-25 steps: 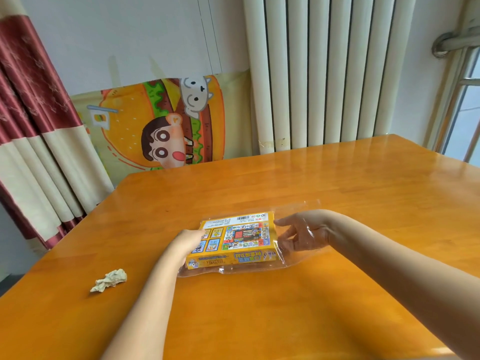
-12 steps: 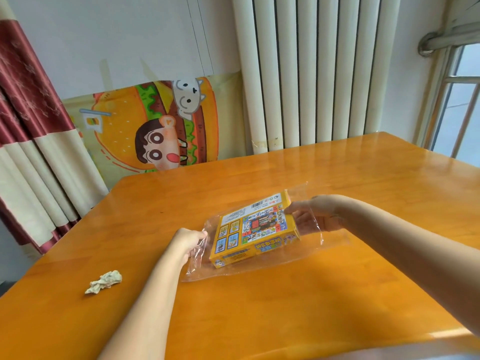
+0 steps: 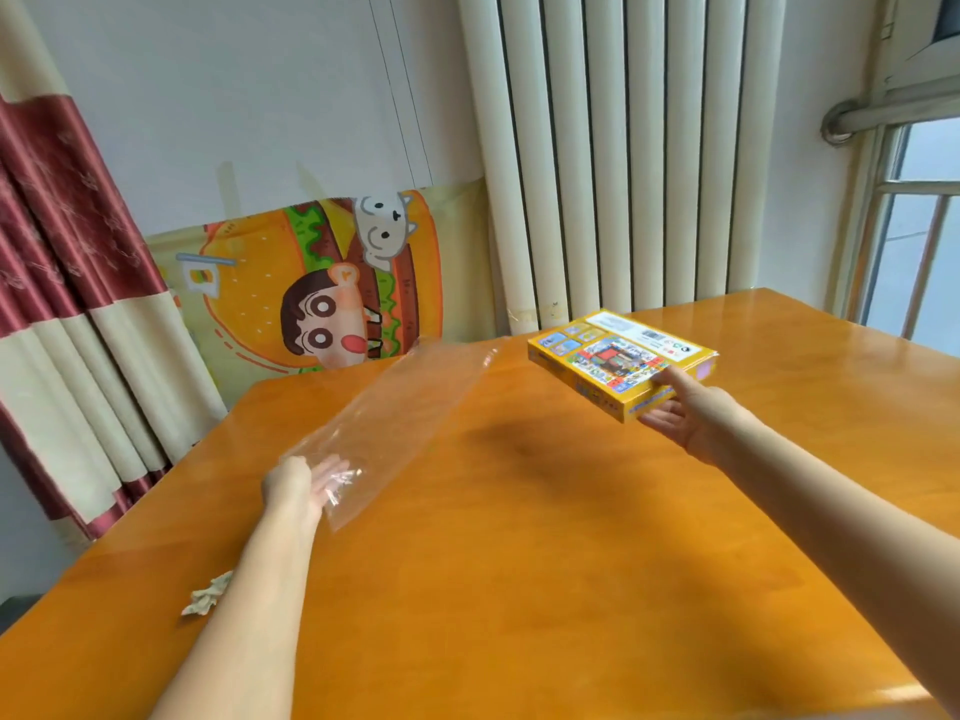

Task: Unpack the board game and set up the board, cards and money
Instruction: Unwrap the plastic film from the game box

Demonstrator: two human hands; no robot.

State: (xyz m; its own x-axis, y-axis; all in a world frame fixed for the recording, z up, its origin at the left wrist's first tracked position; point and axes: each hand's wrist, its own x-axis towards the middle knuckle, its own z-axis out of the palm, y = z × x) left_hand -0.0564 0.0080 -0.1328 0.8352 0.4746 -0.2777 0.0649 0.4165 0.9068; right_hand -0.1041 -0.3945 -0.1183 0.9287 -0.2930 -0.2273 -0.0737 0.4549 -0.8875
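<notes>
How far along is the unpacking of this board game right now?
Done: the game box is out of its clear plastic bag. In hand: the right hand holds the closed box above the table, thumb on top and fingers beneath; the left hand grips the empty bag. Left: opening the box and laying out the board, cards and money, none of which shows yet.

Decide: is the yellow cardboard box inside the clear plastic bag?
Out: right hand holds the yellow box, left hand grips the clear bag, apart.
</notes>
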